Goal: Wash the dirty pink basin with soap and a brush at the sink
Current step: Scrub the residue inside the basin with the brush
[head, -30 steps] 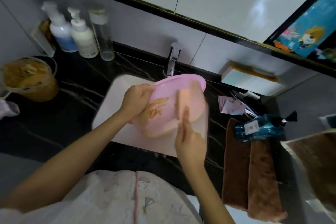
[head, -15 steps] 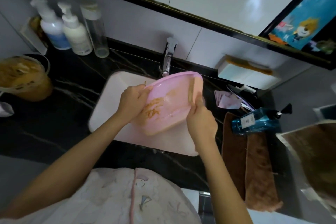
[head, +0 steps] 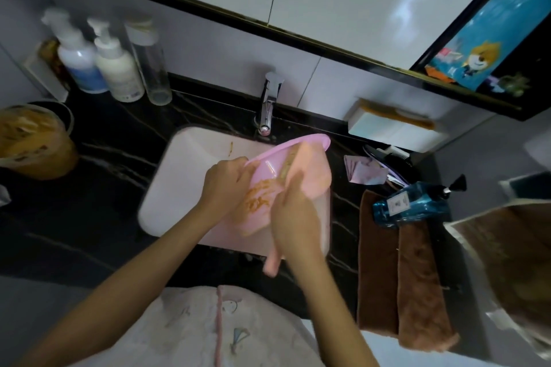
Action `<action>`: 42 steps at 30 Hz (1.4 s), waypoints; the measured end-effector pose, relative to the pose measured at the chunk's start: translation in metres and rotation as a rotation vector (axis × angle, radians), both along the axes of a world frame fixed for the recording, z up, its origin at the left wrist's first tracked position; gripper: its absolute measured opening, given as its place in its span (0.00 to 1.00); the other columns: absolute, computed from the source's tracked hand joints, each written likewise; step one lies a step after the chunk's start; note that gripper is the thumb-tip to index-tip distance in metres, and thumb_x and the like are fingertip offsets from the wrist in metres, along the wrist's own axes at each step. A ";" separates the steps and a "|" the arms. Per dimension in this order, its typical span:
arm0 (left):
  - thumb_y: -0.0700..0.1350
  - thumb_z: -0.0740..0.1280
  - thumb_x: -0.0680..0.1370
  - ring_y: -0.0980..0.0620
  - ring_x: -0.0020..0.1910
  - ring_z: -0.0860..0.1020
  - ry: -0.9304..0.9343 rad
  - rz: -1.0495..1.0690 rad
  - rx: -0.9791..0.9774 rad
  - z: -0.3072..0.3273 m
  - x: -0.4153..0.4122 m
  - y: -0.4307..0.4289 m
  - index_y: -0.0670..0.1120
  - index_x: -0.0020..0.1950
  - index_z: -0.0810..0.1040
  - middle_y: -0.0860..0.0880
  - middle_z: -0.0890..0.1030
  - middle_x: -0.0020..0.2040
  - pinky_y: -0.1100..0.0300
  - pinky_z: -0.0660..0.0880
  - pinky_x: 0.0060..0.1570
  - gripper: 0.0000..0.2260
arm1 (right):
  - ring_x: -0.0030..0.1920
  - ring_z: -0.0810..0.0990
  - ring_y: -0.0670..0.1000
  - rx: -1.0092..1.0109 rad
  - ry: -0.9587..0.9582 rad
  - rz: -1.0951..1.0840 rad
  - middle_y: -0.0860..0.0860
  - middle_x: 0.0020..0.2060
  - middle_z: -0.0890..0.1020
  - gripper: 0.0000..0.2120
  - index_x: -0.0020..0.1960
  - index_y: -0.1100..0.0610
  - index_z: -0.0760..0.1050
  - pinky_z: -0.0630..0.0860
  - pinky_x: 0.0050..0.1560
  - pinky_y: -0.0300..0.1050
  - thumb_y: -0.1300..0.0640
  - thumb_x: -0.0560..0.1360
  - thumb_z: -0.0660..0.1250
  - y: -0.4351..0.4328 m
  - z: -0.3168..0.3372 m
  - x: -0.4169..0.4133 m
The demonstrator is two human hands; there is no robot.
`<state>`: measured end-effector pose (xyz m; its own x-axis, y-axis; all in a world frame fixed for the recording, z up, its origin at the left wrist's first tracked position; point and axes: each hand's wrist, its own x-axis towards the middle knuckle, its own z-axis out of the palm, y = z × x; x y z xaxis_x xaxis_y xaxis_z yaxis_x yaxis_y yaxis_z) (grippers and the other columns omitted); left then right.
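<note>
The pink basin [head: 310, 164] is tilted over the white sink [head: 179, 176], its open side facing me, with orange-brown dirt [head: 258, 197] smeared inside. My left hand [head: 225, 180] grips the basin's left rim. My right hand [head: 293, 210] holds a pink brush [head: 272, 262] whose handle end sticks out below the hand; its head lies against the inside of the basin, blurred by motion.
A chrome tap [head: 268, 101] stands behind the sink. Pump bottles [head: 98, 59] line the back left, with a tub of orange-brown mess [head: 32, 143] at far left. To the right lie a blue soap bottle [head: 414, 202], brown towels [head: 399, 271] and a white holder [head: 393, 128].
My right hand moved from the basin's right rim down to its inside centre, the brush handle now showing below it. The left hand kept its grip on the rim.
</note>
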<state>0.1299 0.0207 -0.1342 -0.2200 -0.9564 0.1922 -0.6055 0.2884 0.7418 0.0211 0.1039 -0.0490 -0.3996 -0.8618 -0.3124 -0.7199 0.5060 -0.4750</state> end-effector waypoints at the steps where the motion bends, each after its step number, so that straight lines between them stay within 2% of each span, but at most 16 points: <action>1: 0.55 0.53 0.77 0.47 0.26 0.68 -0.002 0.002 0.000 0.000 0.000 0.001 0.44 0.31 0.66 0.51 0.67 0.24 0.61 0.60 0.26 0.20 | 0.42 0.74 0.51 -0.012 0.023 0.051 0.51 0.42 0.73 0.22 0.73 0.56 0.57 0.67 0.40 0.42 0.57 0.80 0.53 0.003 -0.005 0.008; 4: 0.54 0.53 0.77 0.49 0.26 0.68 0.017 -0.031 0.011 0.000 0.005 -0.001 0.45 0.32 0.66 0.52 0.67 0.25 0.60 0.61 0.27 0.18 | 0.49 0.79 0.57 0.005 0.106 -0.056 0.57 0.52 0.79 0.28 0.77 0.60 0.44 0.70 0.39 0.44 0.58 0.80 0.52 -0.030 -0.022 -0.011; 7: 0.53 0.51 0.78 0.55 0.25 0.66 0.042 -0.158 0.024 0.003 0.002 0.008 0.51 0.33 0.63 0.54 0.66 0.26 0.61 0.60 0.27 0.15 | 0.56 0.75 0.55 -0.095 -0.010 -0.313 0.55 0.62 0.73 0.25 0.74 0.57 0.54 0.68 0.47 0.46 0.58 0.78 0.53 -0.040 -0.013 -0.032; 9: 0.56 0.49 0.78 0.56 0.25 0.66 0.047 -0.170 0.029 0.002 0.001 0.009 0.49 0.33 0.64 0.55 0.66 0.26 0.61 0.60 0.26 0.17 | 0.51 0.77 0.54 -0.066 0.029 -0.190 0.53 0.55 0.76 0.26 0.74 0.61 0.52 0.70 0.46 0.46 0.58 0.79 0.53 -0.022 -0.007 -0.008; 12: 0.58 0.48 0.77 0.54 0.26 0.66 0.037 -0.111 0.001 0.001 0.009 -0.002 0.44 0.35 0.67 0.54 0.67 0.26 0.61 0.60 0.27 0.21 | 0.46 0.80 0.55 0.053 0.152 0.120 0.54 0.48 0.81 0.33 0.75 0.65 0.35 0.70 0.41 0.44 0.56 0.81 0.51 0.002 -0.023 0.026; 14: 0.54 0.50 0.78 0.51 0.27 0.67 0.043 -0.113 0.015 0.001 0.014 -0.006 0.43 0.35 0.67 0.53 0.67 0.27 0.60 0.60 0.27 0.19 | 0.43 0.79 0.54 0.050 0.203 0.080 0.54 0.45 0.79 0.32 0.76 0.64 0.36 0.67 0.37 0.42 0.58 0.80 0.51 -0.014 -0.026 0.009; 17: 0.53 0.51 0.78 0.52 0.26 0.66 0.044 -0.137 0.016 -0.001 0.013 -0.002 0.43 0.35 0.67 0.53 0.67 0.26 0.59 0.59 0.27 0.18 | 0.52 0.78 0.56 0.049 0.104 -0.235 0.57 0.54 0.78 0.29 0.77 0.59 0.42 0.70 0.44 0.44 0.62 0.80 0.51 -0.044 -0.010 -0.030; 19: 0.53 0.51 0.78 0.50 0.27 0.67 0.049 -0.117 0.023 -0.002 0.010 -0.004 0.45 0.34 0.67 0.53 0.67 0.26 0.59 0.60 0.28 0.17 | 0.51 0.79 0.56 0.089 0.160 -0.240 0.57 0.52 0.79 0.28 0.77 0.59 0.40 0.73 0.46 0.45 0.60 0.82 0.50 -0.037 -0.011 -0.031; 23: 0.53 0.51 0.77 0.48 0.29 0.70 0.099 -0.066 0.061 -0.003 0.014 -0.015 0.49 0.33 0.66 0.52 0.69 0.27 0.55 0.65 0.31 0.16 | 0.45 0.80 0.55 -0.082 0.121 0.201 0.55 0.44 0.80 0.27 0.75 0.44 0.34 0.74 0.46 0.48 0.43 0.80 0.42 0.022 -0.036 0.000; 25: 0.54 0.51 0.77 0.46 0.31 0.71 0.121 -0.066 0.089 -0.002 0.018 -0.019 0.46 0.34 0.69 0.51 0.71 0.28 0.53 0.68 0.33 0.17 | 0.42 0.80 0.55 -0.110 0.124 0.291 0.54 0.42 0.81 0.27 0.73 0.41 0.33 0.70 0.43 0.46 0.44 0.81 0.44 0.034 -0.045 -0.002; 29: 0.54 0.52 0.76 0.44 0.33 0.72 0.130 -0.041 0.110 -0.003 0.025 -0.024 0.43 0.36 0.71 0.49 0.72 0.30 0.52 0.69 0.36 0.18 | 0.35 0.79 0.56 -0.294 0.117 -0.053 0.56 0.36 0.79 0.24 0.74 0.39 0.42 0.75 0.37 0.51 0.48 0.82 0.48 0.008 -0.065 -0.048; 32: 0.54 0.52 0.76 0.44 0.34 0.73 0.160 -0.037 0.143 -0.004 0.025 -0.027 0.42 0.37 0.73 0.47 0.74 0.32 0.53 0.70 0.37 0.18 | 0.39 0.81 0.57 -0.320 0.002 -0.319 0.56 0.42 0.81 0.23 0.76 0.44 0.51 0.77 0.39 0.50 0.48 0.82 0.49 -0.004 -0.075 -0.065; 34: 0.53 0.53 0.76 0.46 0.34 0.72 0.162 -0.023 0.151 -0.002 0.026 -0.030 0.47 0.34 0.71 0.48 0.74 0.32 0.53 0.69 0.37 0.16 | 0.33 0.80 0.55 -0.388 0.000 -0.270 0.53 0.35 0.80 0.23 0.76 0.44 0.50 0.75 0.33 0.49 0.47 0.82 0.49 0.010 -0.080 -0.042; 38: 0.53 0.54 0.77 0.48 0.35 0.72 0.154 -0.002 0.153 0.000 0.028 -0.039 0.51 0.32 0.68 0.53 0.73 0.31 0.54 0.69 0.39 0.15 | 0.18 0.69 0.48 -0.487 0.227 0.180 0.49 0.19 0.72 0.26 0.76 0.53 0.56 0.66 0.20 0.42 0.47 0.79 0.51 0.034 -0.091 -0.022; 40: 0.52 0.54 0.77 0.49 0.35 0.72 0.164 -0.006 0.168 0.000 0.027 -0.041 0.52 0.31 0.68 0.53 0.73 0.31 0.54 0.69 0.39 0.15 | 0.19 0.72 0.51 -0.495 0.291 0.097 0.52 0.22 0.75 0.25 0.76 0.47 0.51 0.71 0.19 0.43 0.46 0.80 0.48 0.016 -0.092 -0.045; 42: 0.52 0.54 0.76 0.48 0.35 0.72 0.162 -0.001 0.172 0.000 0.027 -0.042 0.51 0.32 0.69 0.52 0.74 0.32 0.53 0.70 0.40 0.15 | 0.29 0.79 0.56 -0.437 0.121 -0.205 0.58 0.33 0.81 0.23 0.75 0.41 0.47 0.78 0.29 0.51 0.46 0.82 0.47 0.002 -0.090 -0.052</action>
<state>0.1573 -0.0212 -0.1345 -0.2008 -0.9778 0.0596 -0.4746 0.1503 0.8673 -0.0311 0.1058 -0.1386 -0.5858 -0.8016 0.1196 -0.6892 0.4151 -0.5939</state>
